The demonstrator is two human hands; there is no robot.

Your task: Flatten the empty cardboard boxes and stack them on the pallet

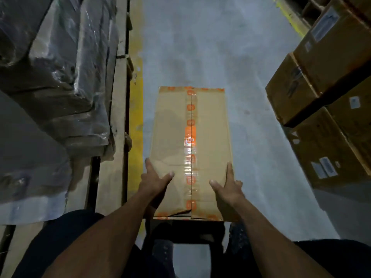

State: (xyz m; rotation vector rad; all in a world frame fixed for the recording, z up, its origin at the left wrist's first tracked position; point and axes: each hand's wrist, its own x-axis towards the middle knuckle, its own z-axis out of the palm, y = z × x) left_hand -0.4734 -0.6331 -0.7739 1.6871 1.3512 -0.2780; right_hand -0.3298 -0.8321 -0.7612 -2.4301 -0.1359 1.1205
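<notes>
Both forearms reach forward and down. The left hand [154,180] grips the near left edge of the cardboard box [190,149], thumb on top; the right hand [227,186] clasps the near right edge likewise. The taped box is held above the grey floor [210,47], between a wrapped pallet load [60,77] and stacked cartons [329,87].

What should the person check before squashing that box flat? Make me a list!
1. Both hands on box: ok, left hand and right hand grip its near sides.
2. Tape cut: not ok, the top seam looks taped.
3. Box empty: cannot tell, it is closed.
4. Floor ahead free: ok.
5. Pallet within reach: ok, at the left.
</notes>
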